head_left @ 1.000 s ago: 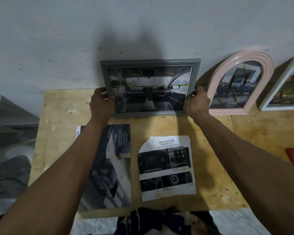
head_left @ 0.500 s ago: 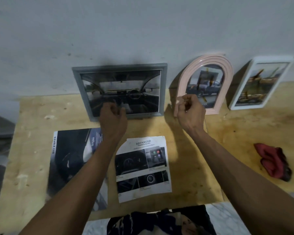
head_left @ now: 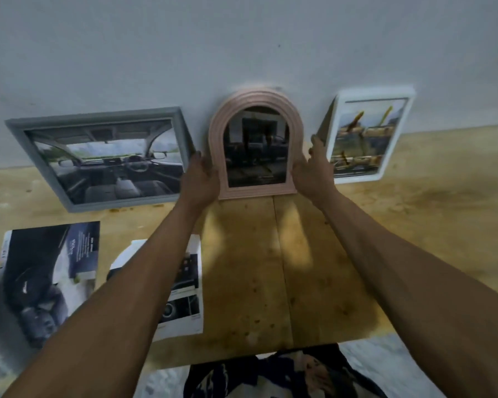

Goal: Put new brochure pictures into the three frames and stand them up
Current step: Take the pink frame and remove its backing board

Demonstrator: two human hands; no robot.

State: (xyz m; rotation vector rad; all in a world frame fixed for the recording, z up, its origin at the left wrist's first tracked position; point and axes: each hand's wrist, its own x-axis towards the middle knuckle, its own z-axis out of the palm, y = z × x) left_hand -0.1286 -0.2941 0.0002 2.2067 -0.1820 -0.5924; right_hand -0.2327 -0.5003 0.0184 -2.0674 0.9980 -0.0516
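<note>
Three frames lean upright against the white wall at the back of the wooden table point(head_left: 414, 231). The grey rectangular frame point(head_left: 26, 136) at the left holds a car-interior picture. In the middle stands the pink arched frame point(head_left: 256, 96) with a dark picture; my left hand point(head_left: 199, 179) grips its lower left edge and my right hand point(head_left: 311, 170) its lower right edge. The white frame point(head_left: 385, 93) at the right shows a yellowish picture. A dark brochure point(head_left: 41, 280) lies flat at the front left, and a white brochure page point(head_left: 184, 288) beside it is partly hidden by my left forearm.
The table's front edge runs just in front of my body. A seam splits the tabletop below the pink frame. The wall rises directly behind the frames.
Both hands left the grey frame, which stays leaning on the wall, and moved right to take hold of the pink arched frame's sides. The view shifted right.
</note>
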